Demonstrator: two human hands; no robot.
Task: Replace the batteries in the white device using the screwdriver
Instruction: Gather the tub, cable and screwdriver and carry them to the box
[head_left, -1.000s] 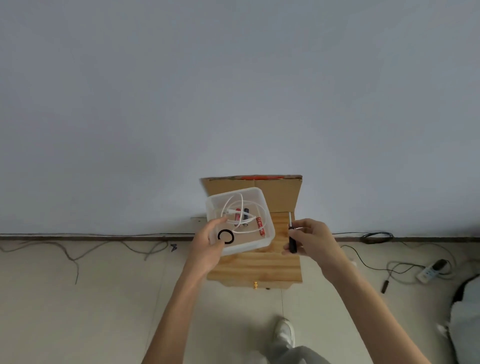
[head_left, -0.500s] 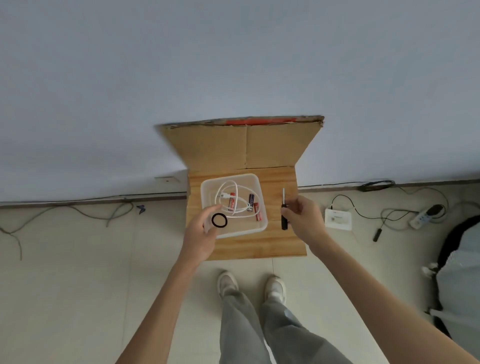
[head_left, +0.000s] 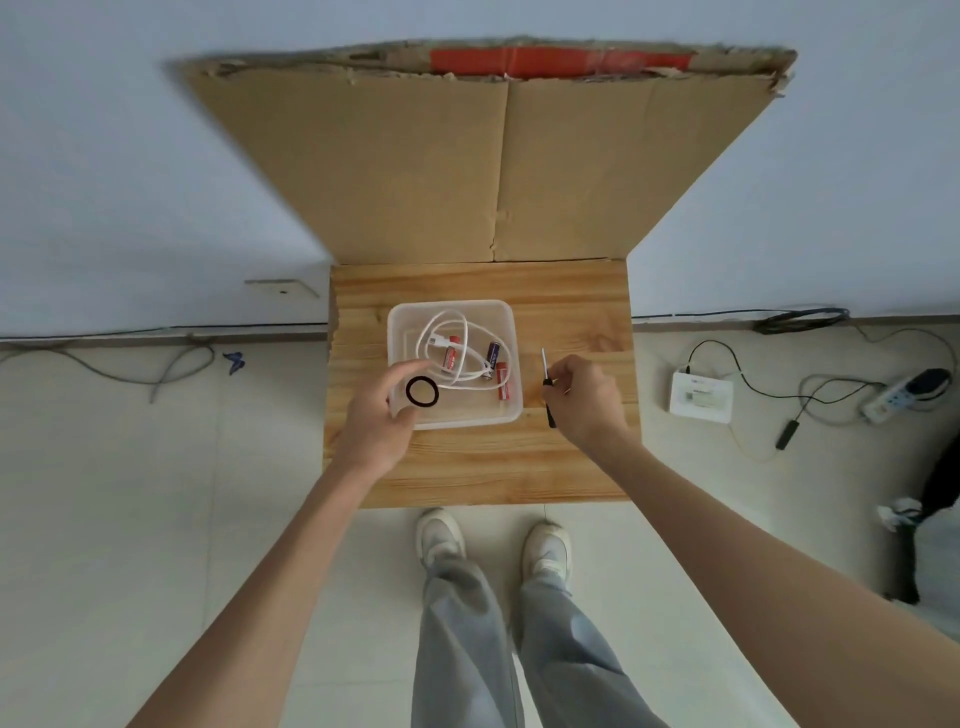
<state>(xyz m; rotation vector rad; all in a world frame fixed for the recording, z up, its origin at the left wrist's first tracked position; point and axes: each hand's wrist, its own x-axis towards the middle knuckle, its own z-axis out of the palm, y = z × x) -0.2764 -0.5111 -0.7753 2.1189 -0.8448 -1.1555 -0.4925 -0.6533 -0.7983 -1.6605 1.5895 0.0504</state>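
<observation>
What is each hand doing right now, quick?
Left hand: holding the white device.
Right hand: holding the screwdriver.

Left hand (head_left: 378, 420): grips the near left corner of the clear tub (head_left: 457, 415), thumb over the rim.
Right hand (head_left: 584, 402): holds the screwdriver (head_left: 546, 382) just right of the tub, shaft pointing toward the far edge of the worktop (head_left: 519, 467).
Tub contents: white cable (head_left: 451, 317), three batteries (head_left: 502, 381), and a black ring (head_left: 422, 391) beside the thumb.
Cardboard (head_left: 415, 171): stands along the far edge.

Sets the clear tray (head_left: 467, 420) down flat on the desk (head_left: 467, 467) with the left hand (head_left: 376, 421); a second ago raised and tilted.
</observation>
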